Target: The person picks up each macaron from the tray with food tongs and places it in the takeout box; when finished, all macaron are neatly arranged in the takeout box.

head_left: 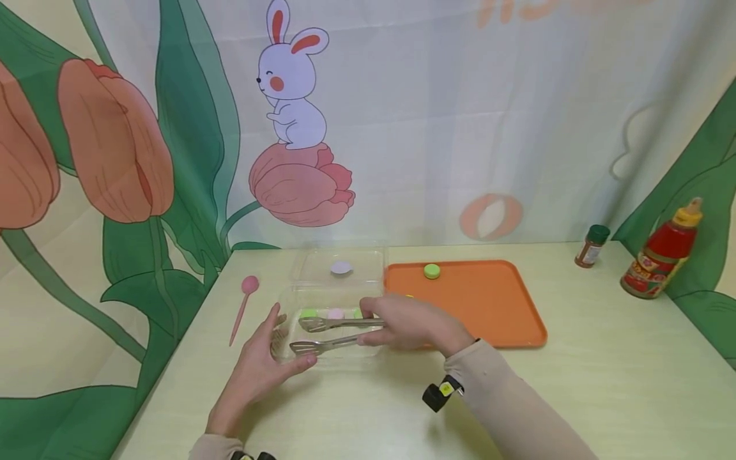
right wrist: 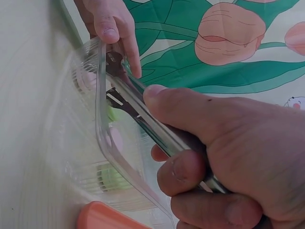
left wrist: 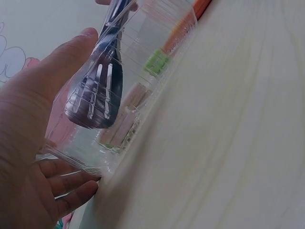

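Note:
My right hand [head_left: 411, 321] grips metal tongs [head_left: 339, 322] over a clear plastic box [head_left: 333, 297]. The tongs' two ends stand apart, with nothing seen between them. At the box's left front corner is my left hand [head_left: 261, 358], thumb along the front and fingers around the left side. Inside the box lie a green macaron [head_left: 308, 314], a pink macaron [head_left: 336, 314] and another green macaron [head_left: 358, 314], partly covered by the right hand. The left wrist view shows pinkish macarons [left wrist: 126, 121] low in the box, below the tongs' slotted end.
An orange tray [head_left: 489, 306] bears one green macaron [head_left: 432, 271] and something yellow, mostly hidden. A pale lavender round piece [head_left: 341, 268] shows at the raised lid [head_left: 368, 265]. Left lies a pink spoon [head_left: 245, 303]; right stand a spice jar [head_left: 592, 246] and red sauce bottle [head_left: 661, 255].

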Available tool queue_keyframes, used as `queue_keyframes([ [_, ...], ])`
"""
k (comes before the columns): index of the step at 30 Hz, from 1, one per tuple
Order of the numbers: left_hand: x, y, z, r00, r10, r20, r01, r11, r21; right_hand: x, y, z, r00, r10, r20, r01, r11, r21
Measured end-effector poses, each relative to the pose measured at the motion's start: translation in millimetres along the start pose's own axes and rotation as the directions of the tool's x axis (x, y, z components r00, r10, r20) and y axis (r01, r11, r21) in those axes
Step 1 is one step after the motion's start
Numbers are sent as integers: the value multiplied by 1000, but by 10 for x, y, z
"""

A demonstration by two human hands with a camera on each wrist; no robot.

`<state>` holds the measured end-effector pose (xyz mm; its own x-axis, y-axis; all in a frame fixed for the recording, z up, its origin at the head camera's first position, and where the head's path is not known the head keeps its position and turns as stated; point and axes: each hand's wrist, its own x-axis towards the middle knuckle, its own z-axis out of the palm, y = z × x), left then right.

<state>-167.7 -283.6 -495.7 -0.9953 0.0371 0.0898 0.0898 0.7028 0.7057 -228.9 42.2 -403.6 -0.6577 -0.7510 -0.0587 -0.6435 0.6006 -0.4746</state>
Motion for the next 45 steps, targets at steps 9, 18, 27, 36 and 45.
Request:
queue_keyframes([
  [9,-16,16,-4,1000,4,-6,-4,1000,-1,-158,87,-84,998,-5,-59,10,996,85],
  [18,-6,10,23,1000,-13,-2,13,1000,8,-558,292,-230,982,83,-168,-36,962,270],
  [27,-19,11,27,1000,-24,1,24,1000,1,-962,606,-374,905,241,-351,-82,908,411],
  [36,-3,9,27,1000,-9,2,9,1000,-2,-1221,903,-479,801,391,-452,-231,900,370],
  [45,-11,15,25,1000,-9,-1,9,1000,-7,-1315,1154,-471,778,446,-442,-289,879,378],
])
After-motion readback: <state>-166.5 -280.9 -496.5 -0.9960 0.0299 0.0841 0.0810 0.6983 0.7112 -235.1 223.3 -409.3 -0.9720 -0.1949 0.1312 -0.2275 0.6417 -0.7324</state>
